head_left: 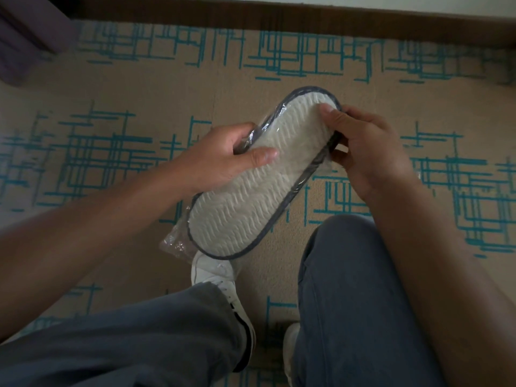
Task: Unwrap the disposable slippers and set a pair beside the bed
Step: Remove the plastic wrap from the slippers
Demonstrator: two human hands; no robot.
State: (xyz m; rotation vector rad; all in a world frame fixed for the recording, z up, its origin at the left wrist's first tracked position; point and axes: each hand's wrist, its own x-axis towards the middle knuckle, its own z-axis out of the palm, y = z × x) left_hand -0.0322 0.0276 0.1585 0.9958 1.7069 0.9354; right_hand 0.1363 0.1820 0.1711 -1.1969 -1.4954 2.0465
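Observation:
The disposable slippers [251,196] are held sole up over the carpet, white ribbed sole with a grey edge band, still inside a clear plastic wrapper [174,243] whose loose end hangs at the lower left. My left hand [223,157] grips the left side near the middle, thumb on the sole. My right hand [368,152] holds the far upper end, thumb on the sole and fingers behind it. Only one sole shows; whether a second slipper lies beneath is hidden.
Beige carpet [167,88] with teal line patterns fills the floor. A dark wooden skirting [279,15] runs along the top. A dark purple object [25,40] sits at the top left. My legs in grey trousers [349,303] and white shoes [217,277] are below the slippers.

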